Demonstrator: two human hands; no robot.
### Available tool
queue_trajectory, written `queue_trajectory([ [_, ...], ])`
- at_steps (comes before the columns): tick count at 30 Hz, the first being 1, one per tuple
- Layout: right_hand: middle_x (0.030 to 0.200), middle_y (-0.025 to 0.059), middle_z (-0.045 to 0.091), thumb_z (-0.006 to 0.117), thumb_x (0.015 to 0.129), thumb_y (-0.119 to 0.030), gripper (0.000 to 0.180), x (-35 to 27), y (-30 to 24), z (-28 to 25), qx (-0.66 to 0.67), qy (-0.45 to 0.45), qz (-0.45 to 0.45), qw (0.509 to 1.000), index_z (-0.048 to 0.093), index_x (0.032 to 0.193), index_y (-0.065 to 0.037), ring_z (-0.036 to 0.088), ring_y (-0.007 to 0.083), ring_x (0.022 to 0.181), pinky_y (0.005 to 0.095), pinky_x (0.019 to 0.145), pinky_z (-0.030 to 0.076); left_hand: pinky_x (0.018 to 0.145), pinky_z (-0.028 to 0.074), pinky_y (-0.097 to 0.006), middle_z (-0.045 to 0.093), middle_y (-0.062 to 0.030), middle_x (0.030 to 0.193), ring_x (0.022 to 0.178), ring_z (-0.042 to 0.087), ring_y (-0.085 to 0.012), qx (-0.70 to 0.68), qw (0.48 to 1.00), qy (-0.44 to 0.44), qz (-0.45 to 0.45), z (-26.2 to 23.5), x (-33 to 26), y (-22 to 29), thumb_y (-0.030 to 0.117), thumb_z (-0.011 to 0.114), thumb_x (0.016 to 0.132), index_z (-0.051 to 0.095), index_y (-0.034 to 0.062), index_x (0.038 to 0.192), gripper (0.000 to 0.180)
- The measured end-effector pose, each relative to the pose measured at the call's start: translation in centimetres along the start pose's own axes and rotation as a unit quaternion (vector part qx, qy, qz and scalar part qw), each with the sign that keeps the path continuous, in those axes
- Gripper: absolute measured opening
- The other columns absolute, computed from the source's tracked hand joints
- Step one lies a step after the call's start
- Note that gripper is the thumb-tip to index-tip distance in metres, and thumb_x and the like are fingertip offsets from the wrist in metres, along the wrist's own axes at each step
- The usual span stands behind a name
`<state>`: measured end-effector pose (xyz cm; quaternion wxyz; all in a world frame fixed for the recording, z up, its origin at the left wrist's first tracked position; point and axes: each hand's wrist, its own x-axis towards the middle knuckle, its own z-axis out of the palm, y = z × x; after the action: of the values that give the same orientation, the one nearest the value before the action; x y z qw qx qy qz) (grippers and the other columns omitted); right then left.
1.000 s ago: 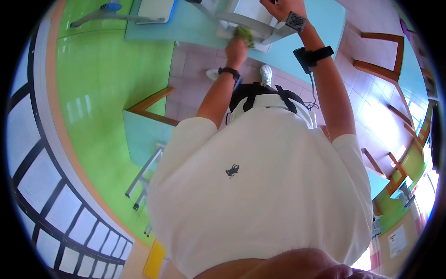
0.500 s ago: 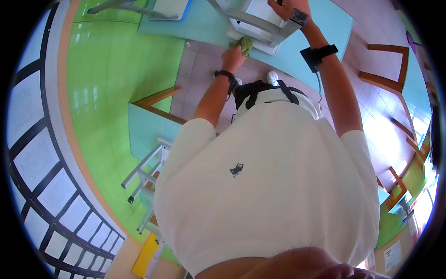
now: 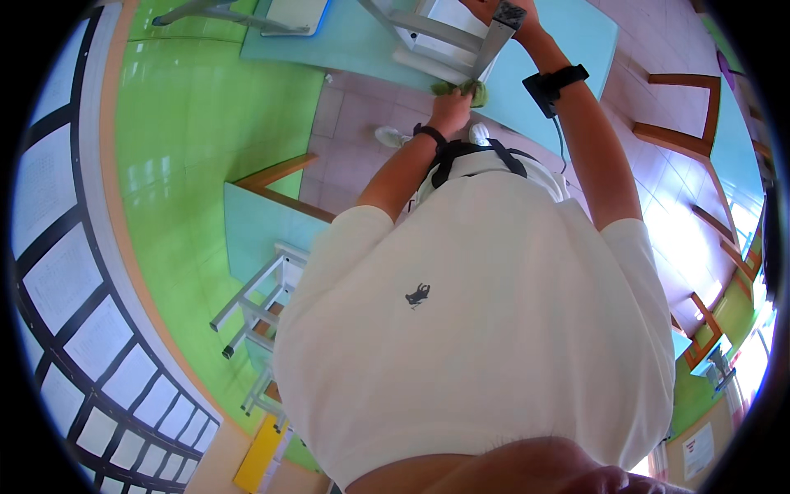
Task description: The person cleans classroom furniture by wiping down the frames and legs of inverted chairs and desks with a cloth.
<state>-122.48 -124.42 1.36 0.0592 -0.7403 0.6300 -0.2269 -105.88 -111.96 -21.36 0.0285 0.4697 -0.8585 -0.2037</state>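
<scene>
My left hand [image 3: 451,113] is closed on a crumpled green cloth [image 3: 476,93], pressed to the near edge of an overturned stool [image 3: 444,38]. The stool has grey metal legs and a pale seat, and lies seat-down on a light blue table [image 3: 543,90]. One leg points up toward me, its end overlapping my right hand [image 3: 527,18]. That hand is at the stool's far right side, at the top edge of the picture. Its fingers seem to be curled on the stool frame, partly hidden by the leg.
Another upturned stool [image 3: 298,15] with a blue-edged seat rests on the table's left part. Left of me stand a blue desk [image 3: 247,218] with wooden edging and grey stool legs [image 3: 247,305]. Green wall tiles [image 3: 181,165] line the left; more desks [image 3: 675,140] stand right.
My left hand has slid right with the cloth along the stool's near edge, to below the upright leg. My right hand has shifted slightly left and up.
</scene>
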Motion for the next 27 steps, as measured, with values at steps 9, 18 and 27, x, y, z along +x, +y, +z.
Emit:
queue_trajectory([
  [9,0.093,0.0118,0.068,0.064,0.077,-0.024,0.02,-1.7,1.5,-0.3,0.096,0.239,-0.025,0.966,0.067,0.089,-0.008,0.062,0.0294,0.092,0.0399,0.085,0.045,0.08,0.052,-0.051,0.068,-0.0209,0.104,0.095,0.066,-0.0391,0.043,0.978,-0.068,-0.191,-5.1,0.9,-7.7,0.023,0.051,0.088,0.046,0.0031,0.131,0.048],
  [18,0.089,0.0119,0.064,0.059,0.089,-0.015,0.027,-17.8,10.5,1.8,0.156,-0.16,0.127,0.966,0.053,0.114,-0.01,0.064,0.0324,0.083,0.0427,0.077,0.05,0.07,0.053,-0.05,0.069,-0.0193,0.08,0.075,0.068,-0.0378,0.051,0.995,-0.061,-0.063,-1.2,1.8,-2.8,0.018,0.053,0.082,0.067,0.0024,0.085,0.021],
  [27,0.115,0.0235,0.06,0.054,0.094,-0.049,0.059,-20.0,8.4,8.0,0.362,-0.331,0.304,0.817,0.036,0.137,-0.011,0.062,0.035,0.104,0.0427,0.081,0.053,0.074,0.05,-0.049,0.067,-0.0208,0.092,0.087,0.064,-0.0406,-0.145,0.982,-0.112,0.05,-6.2,1.9,6.7,0.034,0.061,0.087,0.052,0.0077,0.116,0.04],
])
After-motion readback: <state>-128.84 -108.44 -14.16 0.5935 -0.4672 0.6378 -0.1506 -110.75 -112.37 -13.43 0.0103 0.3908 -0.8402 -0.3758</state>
